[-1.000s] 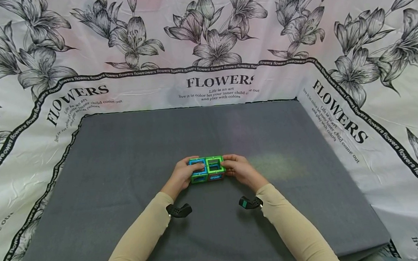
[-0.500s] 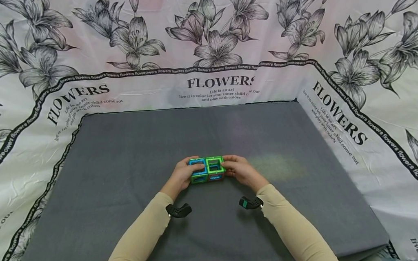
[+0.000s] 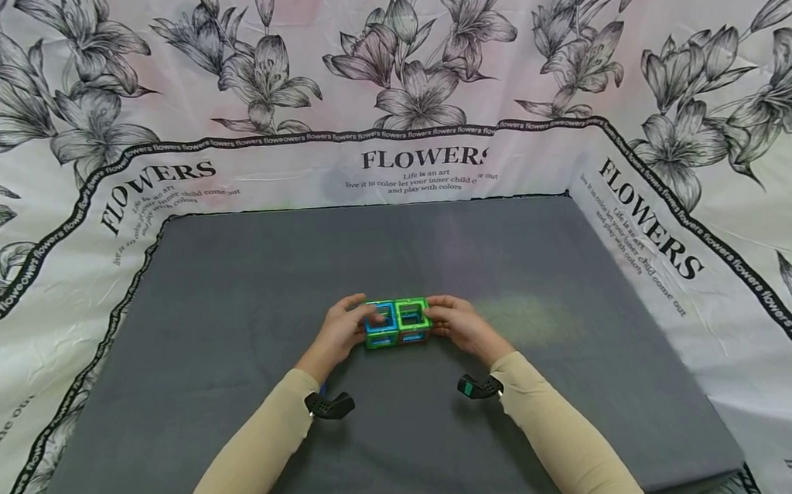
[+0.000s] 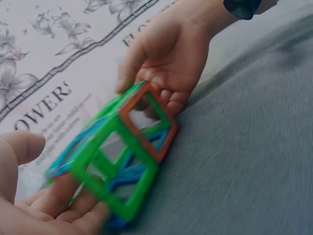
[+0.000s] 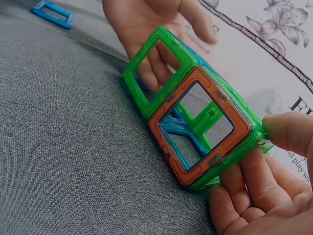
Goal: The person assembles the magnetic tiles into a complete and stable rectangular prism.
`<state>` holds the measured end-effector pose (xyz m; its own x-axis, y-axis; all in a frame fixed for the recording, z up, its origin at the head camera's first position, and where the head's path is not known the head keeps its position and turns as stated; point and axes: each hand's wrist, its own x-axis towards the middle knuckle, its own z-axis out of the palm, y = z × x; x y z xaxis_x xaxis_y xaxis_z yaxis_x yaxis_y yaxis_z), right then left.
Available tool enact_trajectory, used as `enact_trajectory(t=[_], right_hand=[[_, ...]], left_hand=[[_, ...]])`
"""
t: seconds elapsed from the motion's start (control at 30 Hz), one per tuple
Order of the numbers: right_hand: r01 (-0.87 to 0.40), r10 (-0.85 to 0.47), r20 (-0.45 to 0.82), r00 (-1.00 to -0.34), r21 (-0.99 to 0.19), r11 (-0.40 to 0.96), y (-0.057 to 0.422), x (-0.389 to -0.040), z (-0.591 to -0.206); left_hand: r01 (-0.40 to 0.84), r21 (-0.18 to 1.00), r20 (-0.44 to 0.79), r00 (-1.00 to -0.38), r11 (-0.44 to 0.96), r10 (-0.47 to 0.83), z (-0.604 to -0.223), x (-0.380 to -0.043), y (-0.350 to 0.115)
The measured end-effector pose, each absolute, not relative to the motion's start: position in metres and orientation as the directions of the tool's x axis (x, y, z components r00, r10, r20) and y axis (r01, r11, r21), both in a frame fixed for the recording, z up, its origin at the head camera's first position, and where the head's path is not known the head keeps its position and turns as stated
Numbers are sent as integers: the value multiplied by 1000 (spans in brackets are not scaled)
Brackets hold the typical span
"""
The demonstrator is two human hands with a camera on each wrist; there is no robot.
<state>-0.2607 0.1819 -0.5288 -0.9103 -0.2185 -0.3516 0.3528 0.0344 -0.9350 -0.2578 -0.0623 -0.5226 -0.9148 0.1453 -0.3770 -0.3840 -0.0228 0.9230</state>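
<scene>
A box of magnetic tiles (image 3: 397, 323), two open-framed cubes side by side, stands on the grey cloth. Blue and green squares show on its top; green and orange ones (image 5: 161, 120) are on its near side. My left hand (image 3: 336, 333) is at the left end. In the left wrist view its thumb (image 4: 29, 147) is lifted off the box, while its fingers lie at the end face, partly hidden. At the other end my right hand (image 3: 463, 325) pinches the green edge, thumb (image 5: 288, 131) on top and bent fingers below.
A loose blue square tile (image 5: 51, 18) lies on the cloth beyond the left hand, mostly hidden by the left wrist in the head view. The grey table (image 3: 264, 257) meets a flower-printed curtain (image 3: 424, 159) at the back and sides.
The left hand has loosened, its thumb lifting off the box, and its wrist has shifted slightly left, revealing a bit of blue. The right hand keeps its hold.
</scene>
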Motion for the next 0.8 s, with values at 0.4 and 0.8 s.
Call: enact_trajectory(t=[0.4, 0.8], right_hand=[[341, -222, -339, -914, -940, 35, 183, -259, -529], [334, -220, -335, -916, -942, 44, 182, -257, -526]], left_hand=[[50, 786, -137, -958, 616, 252, -504, -222, -130], [516, 402, -156, -775, 756, 612, -505, -192, -164]])
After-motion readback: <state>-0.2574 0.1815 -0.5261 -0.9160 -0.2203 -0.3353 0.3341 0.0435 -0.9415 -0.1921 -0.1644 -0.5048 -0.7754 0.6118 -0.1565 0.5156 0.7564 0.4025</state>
